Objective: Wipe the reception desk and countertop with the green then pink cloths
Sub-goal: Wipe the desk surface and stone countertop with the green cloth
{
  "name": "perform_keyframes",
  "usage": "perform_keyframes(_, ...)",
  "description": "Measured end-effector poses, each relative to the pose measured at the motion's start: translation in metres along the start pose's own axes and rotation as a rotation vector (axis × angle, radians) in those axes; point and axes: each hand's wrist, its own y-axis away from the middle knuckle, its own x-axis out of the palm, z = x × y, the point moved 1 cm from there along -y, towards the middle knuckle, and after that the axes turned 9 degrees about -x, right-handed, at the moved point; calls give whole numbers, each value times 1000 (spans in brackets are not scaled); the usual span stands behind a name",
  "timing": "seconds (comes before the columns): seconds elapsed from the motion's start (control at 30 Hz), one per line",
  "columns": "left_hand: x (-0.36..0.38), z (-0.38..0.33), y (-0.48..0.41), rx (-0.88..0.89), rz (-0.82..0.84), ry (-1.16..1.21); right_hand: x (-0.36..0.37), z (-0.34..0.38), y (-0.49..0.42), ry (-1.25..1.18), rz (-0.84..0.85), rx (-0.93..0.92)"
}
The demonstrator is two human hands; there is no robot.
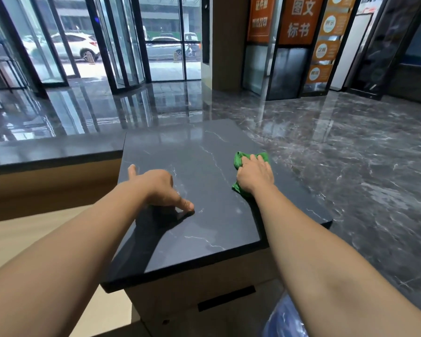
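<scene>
Wiping with the green cloth [239, 159], bunched on the right side of the dark countertop [212, 181], close to its right edge and about midway from near to far. Gripped by the right hand [254, 176], fingers curled over the wad, palm bearing down. Braced by the left hand [161, 188] on the left half of the same slab, spread wide and holding nothing, thumb tip on the stone, one finger out toward the far left corner.

Judged mid-task: green pass under way, pink cloth nowhere in view.

Best done by flattening the wad for more contact, pressing evenly and sweeping in overlapping strips from far edge to near, right to left, then lifting the left hand clear to reach the patch beneath it. Worth slowing at the right edge to avoid dropping the cloth onto the floor [350, 154].

To the left, a lower desk ledge [46, 152], wiped or not impossible to tell. Beyond, glass doors [131, 45] and orange signs [299, 18]; something blue [284, 319], blurred, at near right.
</scene>
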Motion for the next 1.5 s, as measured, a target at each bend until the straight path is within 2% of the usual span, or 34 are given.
perform_keyframes(0.13, -2, 19, -17, -47, -205, 192, 8, 9, -26, -6, -31, 13)
perform_keyframes(0.27, 9, 66, -38, -231, -282, 513, 22, 41, -49, -29, -61, -37)
perform_keyframes(0.33, 17, 91, -42, -328, -247, 721, 28, 65, -61, -44, -61, -87)
perform_keyframes(0.43, 27, 113, -37, -433, -66, 977, 38, 102, -79, -68, -36, -152)
perform_keyframes(0.57, 35, 126, -35, -448, 79, 1238, 50, 152, -104, -88, 3, -234)
perform_keyframes(0.7, 38, 127, -35, -399, 97, 1309, 58, 202, -122, -108, 44, -341)
perform_keyframes(0.97, 31, 128, -38, -351, 181, 1261, 71, 272, -112, -110, 35, -685)
perform_keyframes(1.13, 24, 130, -44, -259, 229, 1197, 67, 269, -107, -123, 90, -812)
perform_keyframes(1.3, 22, 133, -44, -240, 271, 1170, 58, 254, -106, -129, 197, -903)
perform_keyframes(1.5, 21, 133, -44, -224, 276, 1160, 49, 211, -123, -163, 202, -832)
